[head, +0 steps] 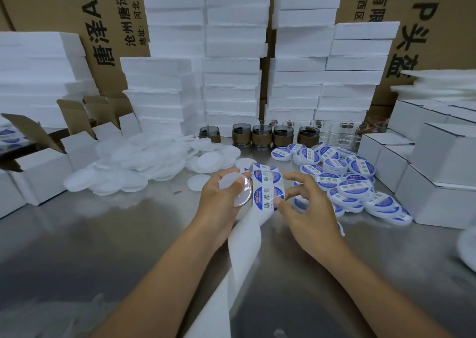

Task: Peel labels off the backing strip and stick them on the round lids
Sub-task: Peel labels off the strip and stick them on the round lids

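Blue label [268, 199] "助焊膏" (right hand [306, 216])

brushed steel table [77, 234] with a dull sheen, frosted translucent plastic lids [123, 167], glossy printed paper labels [268, 198], matt white backing strip [239, 255], rough white foam blocks [231, 80], plain brown cardboard cartons [108, 15], clear glass jars [340, 134]

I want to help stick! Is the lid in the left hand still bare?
Bare. The lid in the left hand looks plain white, with no blue label showing.

Blue-and-white labels [268, 194], white lids [128, 167]
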Tool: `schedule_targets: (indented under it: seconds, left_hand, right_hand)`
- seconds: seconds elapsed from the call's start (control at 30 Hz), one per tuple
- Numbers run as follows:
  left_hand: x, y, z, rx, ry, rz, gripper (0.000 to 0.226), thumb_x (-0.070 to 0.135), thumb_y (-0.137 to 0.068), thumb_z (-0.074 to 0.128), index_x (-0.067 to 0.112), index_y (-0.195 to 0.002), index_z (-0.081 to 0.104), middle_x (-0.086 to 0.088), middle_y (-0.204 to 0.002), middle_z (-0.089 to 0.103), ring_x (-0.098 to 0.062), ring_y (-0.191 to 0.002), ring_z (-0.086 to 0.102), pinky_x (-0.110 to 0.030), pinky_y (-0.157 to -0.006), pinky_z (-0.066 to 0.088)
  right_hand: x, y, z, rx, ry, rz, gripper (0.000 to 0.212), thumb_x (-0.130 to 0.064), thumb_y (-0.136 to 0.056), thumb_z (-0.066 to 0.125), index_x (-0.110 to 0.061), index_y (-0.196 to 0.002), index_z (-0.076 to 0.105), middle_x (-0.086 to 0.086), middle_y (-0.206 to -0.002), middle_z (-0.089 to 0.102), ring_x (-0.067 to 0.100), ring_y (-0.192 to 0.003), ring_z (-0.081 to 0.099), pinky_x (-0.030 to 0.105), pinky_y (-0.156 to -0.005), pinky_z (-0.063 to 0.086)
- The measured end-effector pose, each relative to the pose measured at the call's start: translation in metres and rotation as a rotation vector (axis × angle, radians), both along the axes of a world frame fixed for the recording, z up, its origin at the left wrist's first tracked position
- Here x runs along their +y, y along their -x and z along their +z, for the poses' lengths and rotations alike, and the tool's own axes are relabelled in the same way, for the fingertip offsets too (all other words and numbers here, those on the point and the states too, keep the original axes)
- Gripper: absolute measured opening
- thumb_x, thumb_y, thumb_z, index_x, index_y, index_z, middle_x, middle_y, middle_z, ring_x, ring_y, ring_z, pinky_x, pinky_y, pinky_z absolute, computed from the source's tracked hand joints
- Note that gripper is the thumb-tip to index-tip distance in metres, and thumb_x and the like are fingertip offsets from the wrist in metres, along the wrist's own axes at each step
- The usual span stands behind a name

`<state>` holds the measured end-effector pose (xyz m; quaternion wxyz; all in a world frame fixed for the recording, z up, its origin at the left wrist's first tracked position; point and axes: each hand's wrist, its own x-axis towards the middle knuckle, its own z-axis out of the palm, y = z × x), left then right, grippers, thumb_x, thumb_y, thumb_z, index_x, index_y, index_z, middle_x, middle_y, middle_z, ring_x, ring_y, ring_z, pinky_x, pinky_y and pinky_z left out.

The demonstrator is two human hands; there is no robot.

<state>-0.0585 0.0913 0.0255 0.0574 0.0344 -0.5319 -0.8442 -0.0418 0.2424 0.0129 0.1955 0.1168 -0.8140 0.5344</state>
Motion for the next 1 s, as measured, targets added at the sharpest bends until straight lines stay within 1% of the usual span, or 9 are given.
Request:
schedule_targets:
  seconds: [0.2,0.3,0.4,0.47,0.53,0.57,0.67,0.77,1.0]
  left_hand:
    - [-0.002,0.000,-0.001,0.004,0.027,0.023,0.017,-0.004,-0.093,0.049,0.011,-0.097,0.056,-0.011,-0.093,0.069,-0.016,-0.070,0.072,-0.027,-0.060,0.058]
    - [0.001,-0.001,-0.003,-0.064,0.113,-0.042,0.008,0.007,-0.092,0.055,0.011,-0.094,0.061,-0.011,-0.096,0.071,-0.024,-0.084,0.070,-0.040,-0.076,0.058]
    - [0.004,-0.005,-0.003,-0.072,0.188,-0.124,0.006,0.019,-0.087,0.065,0.015,-0.091,0.067,-0.007,-0.103,0.071,-0.025,-0.094,0.069,-0.043,-0.084,0.055]
    - [0.005,-0.006,-0.003,-0.057,0.223,-0.121,0.004,0.020,-0.083,0.069,0.019,-0.087,0.068,-0.003,-0.105,0.070,-0.023,-0.094,0.068,-0.041,-0.084,0.055]
    - [0.005,-0.007,-0.003,-0.061,0.253,-0.113,0.004,0.023,-0.082,0.070,0.021,-0.085,0.068,-0.006,-0.105,0.070,-0.025,-0.095,0.067,-0.043,-0.084,0.053]
    - [0.005,-0.007,-0.003,-0.064,0.264,-0.114,0.004,0.024,-0.082,0.071,0.021,-0.085,0.069,-0.008,-0.106,0.070,-0.026,-0.096,0.066,-0.044,-0.086,0.053]
    - [0.003,-0.009,-0.001,-0.037,0.275,-0.151,0.010,0.025,-0.082,0.070,0.026,-0.073,0.072,-0.009,-0.097,0.073,-0.023,-0.086,0.069,-0.040,-0.079,0.055]
    - [0.004,-0.010,-0.001,-0.017,0.301,-0.171,0.017,0.026,-0.085,0.067,0.030,-0.069,0.074,-0.005,-0.092,0.074,-0.021,-0.082,0.069,-0.038,-0.076,0.055]
    - [0.004,-0.011,0.001,0.006,0.310,-0.194,0.015,0.028,-0.086,0.065,0.026,-0.074,0.075,-0.006,-0.089,0.074,-0.018,-0.076,0.071,-0.028,-0.061,0.054]
  right_hand:
    - [-0.001,-0.001,0.000,0.047,0.040,-0.013,0.035,-0.010,-0.085,0.063,-0.040,-0.094,0.049,-0.007,-0.080,0.059,-0.016,-0.081,0.049,0.000,-0.069,0.035]
    - [-0.002,-0.001,0.000,0.067,0.044,-0.020,0.035,-0.008,-0.085,0.062,-0.039,-0.092,0.050,-0.007,-0.078,0.060,-0.015,-0.079,0.050,-0.001,-0.066,0.035]
    - [-0.002,0.000,-0.002,0.077,0.047,-0.033,0.034,-0.008,-0.084,0.062,-0.040,-0.090,0.051,-0.009,-0.077,0.059,-0.014,-0.080,0.050,-0.002,-0.067,0.034]
    - [-0.002,0.001,-0.004,0.090,0.011,-0.057,0.030,-0.014,-0.085,0.062,-0.040,-0.094,0.051,-0.012,-0.081,0.058,-0.005,-0.088,0.052,0.005,-0.076,0.038]
    - [-0.003,0.001,-0.006,0.130,-0.093,-0.108,0.025,-0.022,-0.086,0.061,-0.034,-0.106,0.055,-0.016,-0.095,0.054,0.003,-0.099,0.049,0.026,-0.088,0.044]
    - [-0.003,0.000,-0.006,0.170,-0.171,-0.140,0.028,-0.024,-0.086,0.061,-0.029,-0.113,0.056,-0.015,-0.102,0.053,0.006,-0.104,0.046,0.032,-0.089,0.044]
    - [-0.004,-0.002,-0.005,0.298,-0.380,-0.183,0.035,-0.025,-0.087,0.061,-0.019,-0.121,0.059,-0.005,-0.116,0.054,0.010,-0.112,0.042,0.026,-0.093,0.031]
    - [-0.003,-0.002,-0.004,0.333,-0.465,-0.166,0.035,-0.024,-0.087,0.061,-0.015,-0.121,0.060,-0.001,-0.121,0.057,0.018,-0.117,0.046,0.029,-0.097,0.028]
    - [-0.003,-0.002,-0.002,0.299,-0.418,-0.118,0.031,-0.027,-0.087,0.059,-0.017,-0.117,0.062,-0.002,-0.112,0.061,0.019,-0.109,0.050,0.031,-0.094,0.032]
